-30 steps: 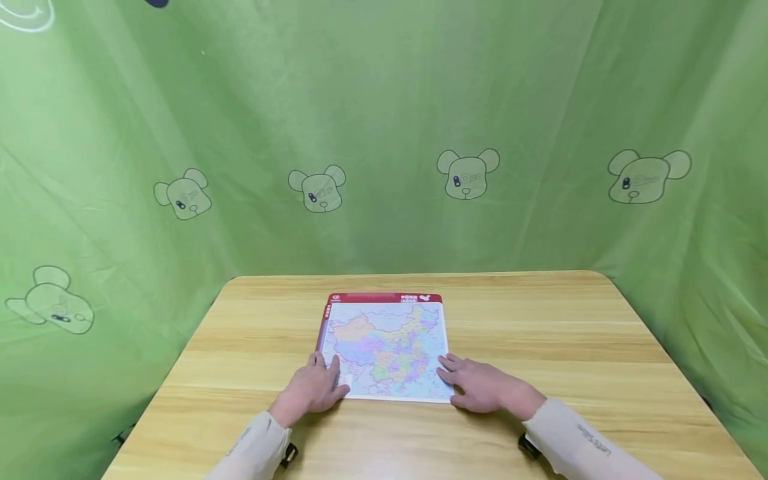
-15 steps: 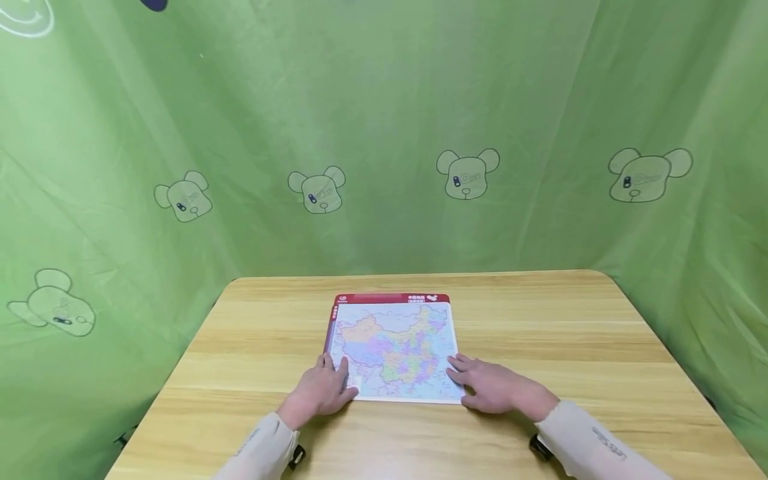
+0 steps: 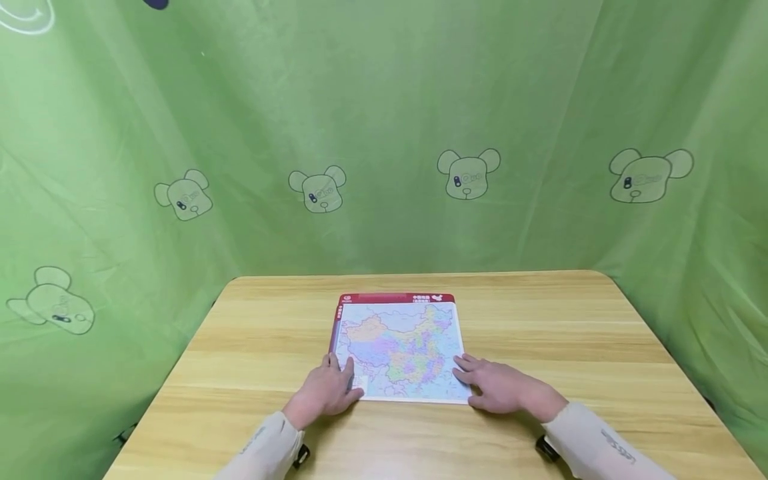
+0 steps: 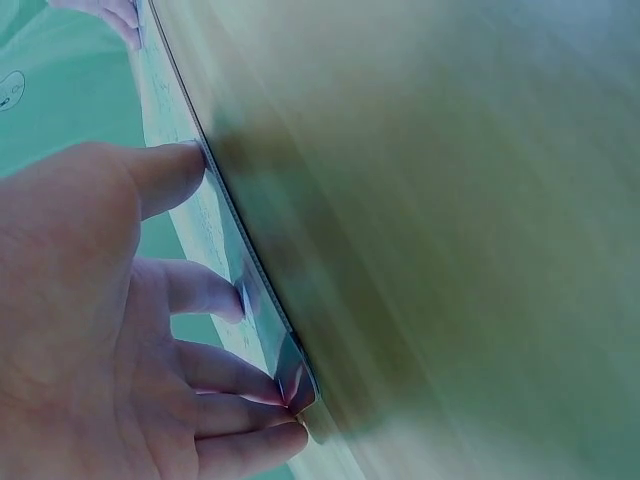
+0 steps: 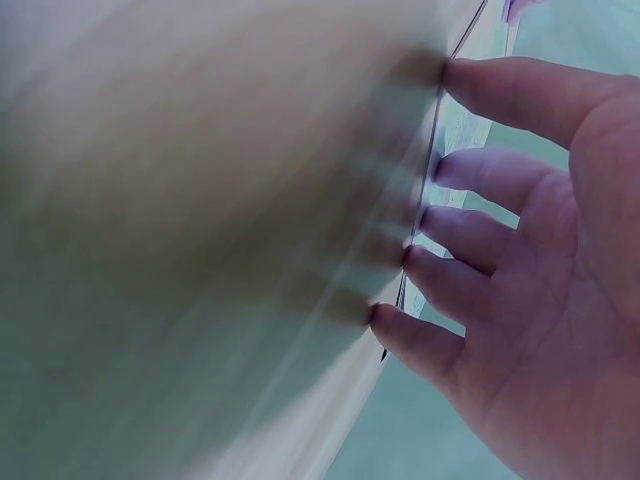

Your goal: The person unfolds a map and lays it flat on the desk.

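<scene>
A flat map board (image 3: 402,347) with a red top border and a coloured map of China lies on the table. My left hand (image 3: 324,392) is at its near left corner, fingers spread, with the thumb on the near edge. In the left wrist view, the fingertips of the left hand (image 4: 110,300) touch the board's surface and side edge. At the near right corner is my right hand (image 3: 503,388), fingers spread. The right wrist view has the fingertips of that hand (image 5: 550,230) along the board's edge, the thumb at the near side.
The wooden table (image 3: 558,327) has rounded far corners. Green curtain cloth (image 3: 384,233) with printed bear heads hangs behind it and at both sides. Dark straps sit under both wrists, below light sleeves (image 3: 600,440).
The map board has slid to the right along the table, and both hands have moved right with it. Their placement on its corners looks the same.
</scene>
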`<move>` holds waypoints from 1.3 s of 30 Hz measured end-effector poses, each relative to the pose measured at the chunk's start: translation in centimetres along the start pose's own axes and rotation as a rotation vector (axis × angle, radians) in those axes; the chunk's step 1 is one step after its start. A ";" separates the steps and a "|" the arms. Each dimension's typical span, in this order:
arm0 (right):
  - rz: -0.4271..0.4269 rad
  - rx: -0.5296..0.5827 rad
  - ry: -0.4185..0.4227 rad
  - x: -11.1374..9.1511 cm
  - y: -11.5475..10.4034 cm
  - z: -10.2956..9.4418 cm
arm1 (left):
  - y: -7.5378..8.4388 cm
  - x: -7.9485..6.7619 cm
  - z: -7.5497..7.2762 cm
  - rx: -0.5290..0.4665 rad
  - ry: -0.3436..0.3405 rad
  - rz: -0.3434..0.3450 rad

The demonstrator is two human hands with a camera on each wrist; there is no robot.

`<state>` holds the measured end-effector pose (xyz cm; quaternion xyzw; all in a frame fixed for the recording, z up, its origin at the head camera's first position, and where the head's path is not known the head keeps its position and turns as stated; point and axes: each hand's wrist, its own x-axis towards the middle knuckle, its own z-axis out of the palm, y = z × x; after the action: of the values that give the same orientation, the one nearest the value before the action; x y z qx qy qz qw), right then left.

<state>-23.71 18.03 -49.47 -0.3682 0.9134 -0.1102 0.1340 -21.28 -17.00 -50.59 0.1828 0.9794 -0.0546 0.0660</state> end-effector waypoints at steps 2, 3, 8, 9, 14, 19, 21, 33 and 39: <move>0.004 0.004 -0.003 -0.1 0.1 0.0 | 0.1 0.0 0.1 -0.004 -0.003 0.001; 0.008 0.008 -0.006 -0.1 0.1 0.0 | 0.1 0.0 0.1 -0.006 -0.004 0.001; 0.014 0.008 -0.009 -0.3 0.3 0.1 | 0.3 0.1 -0.2 -0.005 -0.012 0.005; 0.017 0.007 -0.009 -0.3 0.4 0.1 | 0.4 0.1 -0.2 -0.004 -0.012 0.006; 0.026 0.002 -0.010 -0.3 0.4 0.3 | 0.4 0.1 -0.1 0.006 -0.004 0.015; 0.027 -0.006 -0.003 -0.2 0.3 0.3 | 0.4 0.1 0.0 0.012 0.011 0.018; 0.030 -0.003 -0.004 -0.2 0.3 0.3 | 0.3 0.1 0.0 0.013 0.014 0.020; 0.045 0.002 -0.008 -0.1 0.3 0.4 | 0.3 0.0 0.2 0.013 0.019 0.021; 0.042 0.009 -0.002 -0.2 0.1 0.4 | 0.3 -0.1 0.3 0.008 0.025 0.017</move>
<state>-23.53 18.21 -49.83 -0.3483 0.9204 -0.1112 0.1386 -21.08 -16.80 -50.90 0.1922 0.9783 -0.0556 0.0537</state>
